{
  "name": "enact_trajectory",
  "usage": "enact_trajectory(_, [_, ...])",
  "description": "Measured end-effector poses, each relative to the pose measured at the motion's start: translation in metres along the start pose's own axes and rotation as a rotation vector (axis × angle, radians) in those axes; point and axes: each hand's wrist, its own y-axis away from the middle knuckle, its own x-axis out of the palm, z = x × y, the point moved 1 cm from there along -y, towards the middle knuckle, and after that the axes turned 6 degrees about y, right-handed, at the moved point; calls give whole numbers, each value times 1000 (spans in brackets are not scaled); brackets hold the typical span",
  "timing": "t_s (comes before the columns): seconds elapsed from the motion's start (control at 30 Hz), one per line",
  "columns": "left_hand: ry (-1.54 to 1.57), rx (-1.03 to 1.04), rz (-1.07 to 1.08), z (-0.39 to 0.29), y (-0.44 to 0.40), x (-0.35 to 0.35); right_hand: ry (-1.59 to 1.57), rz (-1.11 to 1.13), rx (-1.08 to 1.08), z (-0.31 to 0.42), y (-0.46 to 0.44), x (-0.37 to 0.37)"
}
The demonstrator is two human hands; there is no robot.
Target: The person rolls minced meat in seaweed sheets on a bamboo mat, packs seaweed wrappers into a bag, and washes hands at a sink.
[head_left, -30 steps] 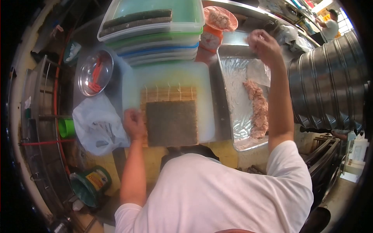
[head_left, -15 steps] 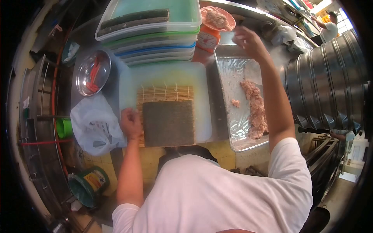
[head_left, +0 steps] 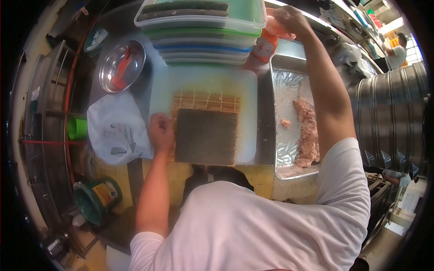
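A dark nori sheet [head_left: 207, 136] lies on a bamboo mat [head_left: 208, 100] on the white cutting board [head_left: 248, 117]. My left hand [head_left: 161, 131] rests at the mat's left edge, fingers curled; whether it pinches anything is hidden. My right hand [head_left: 288, 19] is over the pink plate [head_left: 274, 28] on the orange scale [head_left: 265, 46]; it covers the meat there, and its fingers are blurred. Pinkish ground meat [head_left: 307, 135] forms a long heap in the metal tray [head_left: 281, 174], with a small lump [head_left: 285, 123] beside it.
Stacked plastic containers [head_left: 203, 43] stand behind the board, dark rolls [head_left: 185, 9] in the top one. At left are a steel bowl [head_left: 107, 71] with red-orange strips [head_left: 122, 72] and a white plastic bag [head_left: 118, 126]. Large metal pots [head_left: 391, 113] stand at right. Another person [head_left: 398, 53] is far back.
My right hand has moved from above the tray up to the plate on the scale. The small lump has appeared in the tray since the earliest frame. The view has shifted; my left hand stays by the mat.
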Motion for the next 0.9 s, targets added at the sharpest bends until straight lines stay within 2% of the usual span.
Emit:
enact_trajectory(0.03, [9, 12, 2, -2, 0, 0, -528, -134, 72, 8, 7, -5])
enact_trajectory(0.13, [3, -3, 21, -9, 1, -1, -930, -429, -126, 82, 48, 8])
enact_trajectory(0.2, [0, 6, 37, -4, -1, -1, -1185, -32, -168, 119, 69, 12])
enact_trajectory(0.27, [-17, 5, 55, 0, -4, -3, -837, -449, -154, 186, 95, 54])
enact_trajectory(0.3, [10, 16, 33, 0, -5, -1, -750, -309, -35, 176, 119, 58])
enact_trajectory(0.33, [33, 22, 15, 1, -1, 0, -686, -460, 124, 175, 130, 79])
enact_trajectory(0.4, [39, 26, 22, -7, -3, -2, -625, -96, 25, 158, 155, 117])
enact_trajectory(0.53, [63, 0, 60, 1, -6, -6, -544, -125, 217, 219, 188, 268])
enact_trajectory(0.6, [174, -27, 136, 3, -10, -8, -978, 24, 242, 221, 198, 323])
enact_trajectory(0.63, [189, -9, 142, -3, -9, -11, -863, 97, 113, 191, 197, 368])
enact_trajectory(0.7, [112, 135, 263, -26, 0, -17, -231, 23, 11, 193, 204, 391])
enact_trajectory(0.73, [74, 208, 322, -34, 5, -18, 272, -113, 48, 226, 223, 389])
enact_trajectory(0.77, [95, 231, 329, -35, 9, -20, 173, -78, 158, 238, 226, 388])
enact_trajectory(0.83, [299, 11, 395, -27, 16, -16, 217, -116, 157, 221, 224, 370])
enact_trajectory(0.87, [313, 26, 405, -20, 16, -14, 234, -135, 158, 211, 223, 362])
enact_trajectory(0.9, [321, 9, 387, -7, 16, -12, 74, -247, 369, 222, 220, 344])
